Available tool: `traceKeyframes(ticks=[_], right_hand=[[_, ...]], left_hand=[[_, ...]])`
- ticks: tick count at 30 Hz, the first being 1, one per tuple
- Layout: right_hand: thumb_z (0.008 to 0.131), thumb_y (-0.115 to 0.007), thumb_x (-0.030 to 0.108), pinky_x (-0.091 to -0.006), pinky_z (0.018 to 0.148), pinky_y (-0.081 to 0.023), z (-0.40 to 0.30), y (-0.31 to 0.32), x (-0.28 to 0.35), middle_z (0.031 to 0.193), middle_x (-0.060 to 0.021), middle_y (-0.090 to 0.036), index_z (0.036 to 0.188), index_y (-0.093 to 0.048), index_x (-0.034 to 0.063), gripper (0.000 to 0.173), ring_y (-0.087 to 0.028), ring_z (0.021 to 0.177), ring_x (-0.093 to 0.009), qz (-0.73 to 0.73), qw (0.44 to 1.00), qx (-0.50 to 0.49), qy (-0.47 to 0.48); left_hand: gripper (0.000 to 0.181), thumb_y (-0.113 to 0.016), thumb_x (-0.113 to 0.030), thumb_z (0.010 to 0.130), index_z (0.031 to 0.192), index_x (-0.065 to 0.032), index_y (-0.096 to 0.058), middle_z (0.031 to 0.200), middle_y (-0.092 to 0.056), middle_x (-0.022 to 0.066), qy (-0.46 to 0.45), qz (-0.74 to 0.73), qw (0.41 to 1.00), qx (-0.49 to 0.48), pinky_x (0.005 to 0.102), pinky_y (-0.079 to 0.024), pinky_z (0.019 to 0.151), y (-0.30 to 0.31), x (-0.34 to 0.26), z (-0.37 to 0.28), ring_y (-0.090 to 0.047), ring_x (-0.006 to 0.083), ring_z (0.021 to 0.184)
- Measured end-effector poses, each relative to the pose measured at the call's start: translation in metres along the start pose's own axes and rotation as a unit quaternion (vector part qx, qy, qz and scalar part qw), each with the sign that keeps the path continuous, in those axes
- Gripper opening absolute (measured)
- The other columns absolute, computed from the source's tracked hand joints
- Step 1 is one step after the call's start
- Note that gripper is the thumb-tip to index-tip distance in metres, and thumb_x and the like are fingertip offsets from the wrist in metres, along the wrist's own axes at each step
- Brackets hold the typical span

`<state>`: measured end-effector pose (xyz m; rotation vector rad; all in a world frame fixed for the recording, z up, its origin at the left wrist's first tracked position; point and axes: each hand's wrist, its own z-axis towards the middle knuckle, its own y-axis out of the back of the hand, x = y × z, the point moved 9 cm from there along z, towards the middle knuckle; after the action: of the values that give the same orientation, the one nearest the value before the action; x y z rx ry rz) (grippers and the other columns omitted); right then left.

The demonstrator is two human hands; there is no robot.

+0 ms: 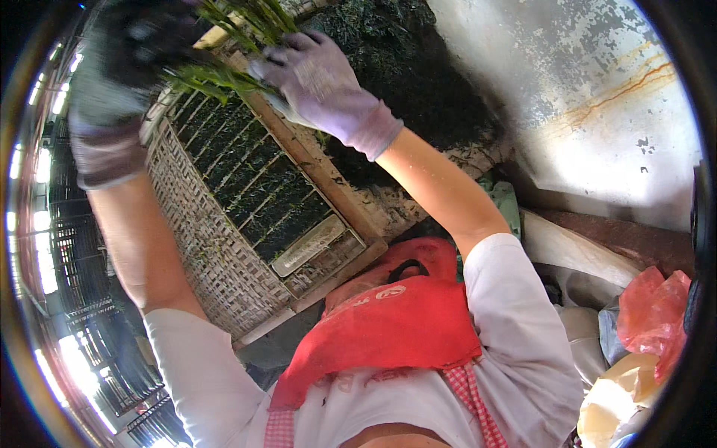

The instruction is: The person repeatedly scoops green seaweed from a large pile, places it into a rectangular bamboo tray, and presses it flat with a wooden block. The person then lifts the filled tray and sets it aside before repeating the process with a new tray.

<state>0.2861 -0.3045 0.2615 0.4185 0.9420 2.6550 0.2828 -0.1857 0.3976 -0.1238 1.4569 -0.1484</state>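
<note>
My right hand (pixel 319 84), in a pale lavender knit glove, is closed around narrow green leaves or stems (pixel 224 78) at the upper middle. Their tips stick out to the left, towards my other hand. More green stalks (pixel 257 19) lie just above the knuckles. My left hand (pixel 131 61), in a grey glove with a dark palm side, is raised at the upper left. It is blurred, and its fingers cannot be made out. Below both hands is a wooden frame (pixel 313 173) with thin crossbars over dark green plant bits (pixel 252 179).
A woven bamboo panel (pixel 207 241) flanks the frame, scattered with green bits. A dark green heap (pixel 392 73) lies beyond my right hand, beside a stained pale surface (pixel 588 101). My red apron (pixel 386 319) is close below the frame. Plastic bags (pixel 652 319) are at the right.
</note>
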Motion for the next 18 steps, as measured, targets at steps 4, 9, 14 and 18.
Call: traceKeyframes(ticks=[4, 9, 14, 18], right_hand=[[0.079, -0.063, 0.025, -0.0452, 0.102, -0.032, -0.053, 0.008, 0.007, 0.11, -0.0012, -0.058, 0.115, -0.057, 0.023, 0.036, -0.047, 0.112, -0.025, 0.062, 0.996, -0.061, -0.012], [0.08, -0.061, 0.025, -0.0486, 0.099, -0.035, -0.196, -0.109, -0.045, 0.11, -0.0037, -0.059, 0.11, -0.06, 0.0207, 0.03, -0.051, 0.11, -0.025, 0.072, 0.977, 0.131, -0.149], [0.081, -0.059, 0.029, -0.0446, 0.102, -0.035, -0.294, -0.098, -0.064, 0.108, -0.0081, -0.063, 0.115, -0.059, 0.0156, 0.036, -0.057, 0.104, -0.028, 0.119, 0.885, 0.31, -0.326], [0.08, -0.066, 0.008, -0.024, 0.088, -0.044, -0.175, 0.007, -0.013, 0.111, -0.0056, -0.063, 0.114, -0.058, 0.0049, 0.035, -0.055, 0.099, -0.008, 0.493, 0.786, 0.087, -0.363]], left_hand=[[0.024, -0.045, -0.016, 0.092, 0.11, -0.0007, -0.05, 0.078, -0.051, -0.0012, -0.027, 0.031, 0.999, -0.025, 0.0213, -0.045, 0.057, 0.029, -0.04, -0.018, -0.041, 0.0043, 0.048], [0.022, -0.046, -0.015, 0.092, 0.108, -0.0001, -0.051, 0.079, -0.053, 0.0, -0.026, 0.044, 0.999, -0.013, 0.0206, -0.045, 0.056, 0.034, -0.048, -0.025, -0.042, 0.0047, 0.049], [0.021, -0.046, -0.013, 0.091, 0.105, 0.0004, -0.053, 0.081, -0.056, 0.0012, -0.003, 0.039, 0.999, 0.022, 0.02, -0.045, 0.054, 0.029, -0.017, -0.034, -0.044, 0.0051, 0.049], [0.02, -0.047, -0.013, 0.091, 0.103, 0.0009, -0.055, 0.083, -0.058, 0.0022, 0.032, 0.051, 0.997, 0.044, 0.0194, -0.045, 0.053, 0.014, 0.017, -0.075, -0.045, 0.0054, 0.049]])
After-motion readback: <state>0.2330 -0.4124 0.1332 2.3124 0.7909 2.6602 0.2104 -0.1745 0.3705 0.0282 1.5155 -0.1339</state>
